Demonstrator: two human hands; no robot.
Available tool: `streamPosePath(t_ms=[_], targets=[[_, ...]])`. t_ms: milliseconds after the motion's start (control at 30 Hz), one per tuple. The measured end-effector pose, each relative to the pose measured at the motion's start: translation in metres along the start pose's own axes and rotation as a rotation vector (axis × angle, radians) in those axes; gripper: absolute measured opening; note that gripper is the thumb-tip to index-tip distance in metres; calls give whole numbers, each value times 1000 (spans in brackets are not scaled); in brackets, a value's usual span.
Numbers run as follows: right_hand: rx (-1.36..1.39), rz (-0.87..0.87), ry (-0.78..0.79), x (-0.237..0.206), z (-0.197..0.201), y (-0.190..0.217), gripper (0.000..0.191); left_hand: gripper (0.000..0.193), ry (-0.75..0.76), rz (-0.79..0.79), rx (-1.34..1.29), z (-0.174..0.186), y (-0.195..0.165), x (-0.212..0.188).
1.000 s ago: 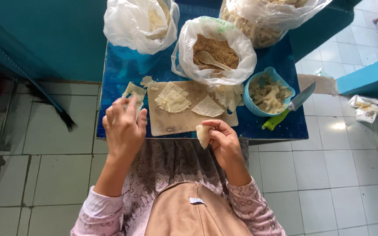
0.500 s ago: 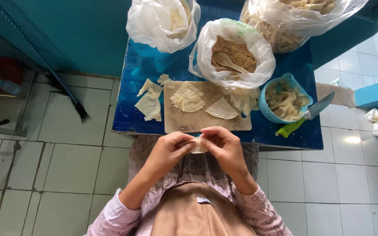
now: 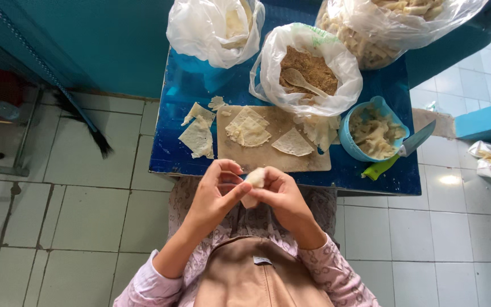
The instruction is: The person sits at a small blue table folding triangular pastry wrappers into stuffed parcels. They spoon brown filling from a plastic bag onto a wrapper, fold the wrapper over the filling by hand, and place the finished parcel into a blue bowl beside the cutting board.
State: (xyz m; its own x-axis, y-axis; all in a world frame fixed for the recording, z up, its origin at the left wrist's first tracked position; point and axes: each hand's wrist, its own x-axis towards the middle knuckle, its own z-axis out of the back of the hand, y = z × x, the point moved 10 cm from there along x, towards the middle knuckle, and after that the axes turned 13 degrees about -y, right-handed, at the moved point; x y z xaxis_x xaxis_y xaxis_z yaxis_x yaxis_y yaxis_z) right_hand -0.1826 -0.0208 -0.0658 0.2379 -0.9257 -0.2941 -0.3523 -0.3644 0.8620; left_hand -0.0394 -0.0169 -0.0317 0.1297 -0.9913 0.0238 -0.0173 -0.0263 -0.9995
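Blue table [image 3: 188,153] on white tiles | both hands pinch, probably, one dough wrapper [image 3: 255,179]

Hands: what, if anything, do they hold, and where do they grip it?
Both hands, left and right, pinch a small pale dough wrapper by its edges with their fingertips.

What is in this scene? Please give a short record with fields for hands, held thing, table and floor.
left hand: left hand pinches the dumpling from the left
right hand: right hand holds the dumpling from the right
held thing: pale folded dumpling, above the lap
board: board with wrappers
filling: brown filling in a bag, with a spoon
bowl: blue bowl, knife beside it
table: blue table
floor: white tiles, broom on the left
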Motion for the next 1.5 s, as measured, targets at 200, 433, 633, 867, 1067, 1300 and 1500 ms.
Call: streamPosePath(t_ms=[200,433,633,867,1067,1300,1500], targets=[[331,20,-39,-1,-11,7,29,34,28,375,-299,-19,56,-14],[317,-80,-137,0,10,-9,20,17,-165,63,-300,-8,24,-15],[-117,260,-313,18,37,23,10,16,-136,-47,79,-6,5,6],[-911,784,-583,40,2,84,12,16,-207,-472,608,-12,-34,66],[-1346,962,-549,64,-31,96,20,41,-237,-363,984,-11,-28,99],[-1301,872,-506,75,-29,97,12,36,-391,-500,890,66,-53,129],[-1028,817,-537,60,-27,116,17,12,-155,-609,779,69,-69,174]])
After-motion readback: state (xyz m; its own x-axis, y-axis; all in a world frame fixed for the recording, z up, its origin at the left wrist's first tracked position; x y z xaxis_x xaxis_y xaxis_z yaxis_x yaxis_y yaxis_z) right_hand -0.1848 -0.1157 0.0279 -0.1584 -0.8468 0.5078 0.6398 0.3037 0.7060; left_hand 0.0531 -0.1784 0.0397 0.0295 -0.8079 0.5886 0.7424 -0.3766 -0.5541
